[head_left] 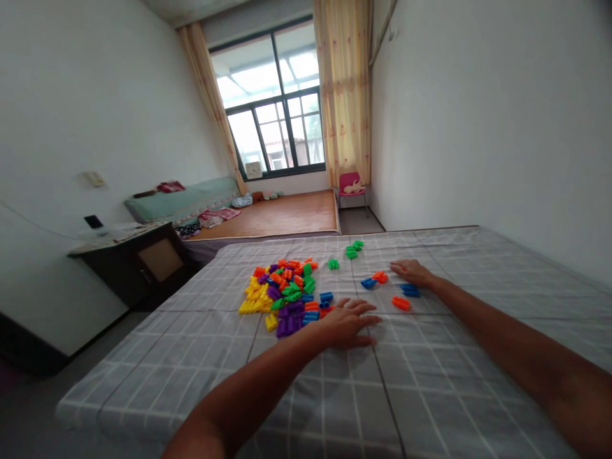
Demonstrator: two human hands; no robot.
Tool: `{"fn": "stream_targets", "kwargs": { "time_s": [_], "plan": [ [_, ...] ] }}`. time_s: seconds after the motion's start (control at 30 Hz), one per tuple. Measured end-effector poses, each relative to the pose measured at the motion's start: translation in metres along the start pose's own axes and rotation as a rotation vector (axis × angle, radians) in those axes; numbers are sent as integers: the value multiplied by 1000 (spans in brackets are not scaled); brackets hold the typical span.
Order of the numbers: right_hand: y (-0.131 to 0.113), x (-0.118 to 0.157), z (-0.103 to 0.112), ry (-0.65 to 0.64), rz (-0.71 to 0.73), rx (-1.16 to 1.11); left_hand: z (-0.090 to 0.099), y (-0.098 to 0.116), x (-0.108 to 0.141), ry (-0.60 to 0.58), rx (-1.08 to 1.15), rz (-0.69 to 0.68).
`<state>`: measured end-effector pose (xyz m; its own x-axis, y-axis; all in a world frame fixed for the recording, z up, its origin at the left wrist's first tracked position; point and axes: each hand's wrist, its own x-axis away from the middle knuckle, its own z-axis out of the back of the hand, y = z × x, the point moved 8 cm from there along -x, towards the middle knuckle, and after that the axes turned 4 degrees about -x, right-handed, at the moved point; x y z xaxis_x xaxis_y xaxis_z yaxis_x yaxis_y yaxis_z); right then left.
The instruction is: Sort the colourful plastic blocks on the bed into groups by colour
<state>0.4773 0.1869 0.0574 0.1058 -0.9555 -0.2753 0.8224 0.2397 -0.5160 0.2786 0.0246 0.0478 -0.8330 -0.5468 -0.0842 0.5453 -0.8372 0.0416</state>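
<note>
My left hand (351, 324) lies over the grey checked cloth with its fingers spread, beside the right edge of a heap of plastic building pieces (282, 287) in yellow, purple, orange, green and blue. Orange pieces (326, 311) show right at its knuckles. Farther right, my right hand (412, 272) reaches out with fingers extended, and nothing shows in it. A blue piece (410, 291) lies just below its wrist. Near it are an orange piece (401, 303), another orange piece (380, 277) and a blue piece (368, 284). Green pieces (352, 250) sit farther back.
The pieces lie on a large surface covered by a grey checked cloth (421, 395). Behind it is a bed (287, 213) with clothes on it. A dark cabinet (143, 261) stands at left, a pink chair (351, 183) by the curtain, and a white wall on the right.
</note>
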Motion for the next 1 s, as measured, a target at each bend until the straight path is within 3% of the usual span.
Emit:
{"fn": "stream_targets", "kwargs": {
  "time_s": [0.07, 0.17, 0.3, 0.47, 0.57, 0.67, 0.73, 0.83, 1.0],
  "plan": [
    [-7, 4, -31, -91, 127, -8, -10, 4, 2, -46, 1, -23],
    [-31, 8, -74, -157, 301, -34, -9, -8, 19, -37, -24, 1],
    [-80, 1, -113, -98, 330, -124, 2, -35, 49, 28, -106, 76],
    [-163, -12, -159, -117, 269, -382, 17, -68, 79, 82, -192, 213],
    [-215, -18, -176, -179, 316, -604, 25, -91, 95, 107, -236, 334],
    [-246, -37, -166, -161, 432, -737, 30, -114, 110, 169, -258, 470],
    [-239, -61, -147, -54, 416, -630, 30, -125, 117, 225, -256, 542],
    [-199, -101, -115, 113, 289, -377, 29, -133, 123, 302, -218, 580],
    [-137, -130, -91, 175, 199, -251, 31, -131, 123, 399, -169, 528]
  ]
}}
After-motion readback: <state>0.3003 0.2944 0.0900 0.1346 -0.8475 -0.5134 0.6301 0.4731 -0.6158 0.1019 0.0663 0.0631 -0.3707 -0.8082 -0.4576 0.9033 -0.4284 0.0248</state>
